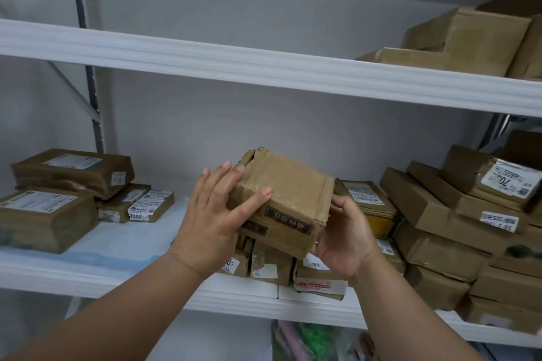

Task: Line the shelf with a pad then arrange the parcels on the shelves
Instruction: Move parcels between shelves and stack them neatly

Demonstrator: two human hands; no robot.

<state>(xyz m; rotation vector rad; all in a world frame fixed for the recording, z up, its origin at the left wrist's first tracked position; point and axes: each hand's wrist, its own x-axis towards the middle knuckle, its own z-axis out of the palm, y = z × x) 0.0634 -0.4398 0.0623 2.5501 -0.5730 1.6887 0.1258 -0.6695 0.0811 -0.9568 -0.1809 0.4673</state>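
I hold a worn brown cardboard parcel (pixel 289 202) in both hands, lifted above the middle shelf (pixel 117 275). My left hand (pixel 215 214) grips its left side with fingers over the top. My right hand (pixel 344 237) cups its right bottom corner. A pale blue pad (pixel 123 246) covers the shelf board on the left half. Small brown parcels (pixel 269 264) stand on the shelf directly under the held one. A stack of wrapped parcels (pixel 52 199) lies at the left of the shelf.
A large pile of brown boxes (pixel 457 228) fills the right end of the middle shelf. The upper shelf (pixel 234 67) carries flat cardboard parcels (pixel 469 44) at its right. Coloured bags (pixel 311 340) show below the shelf. A white wall backs the rack.
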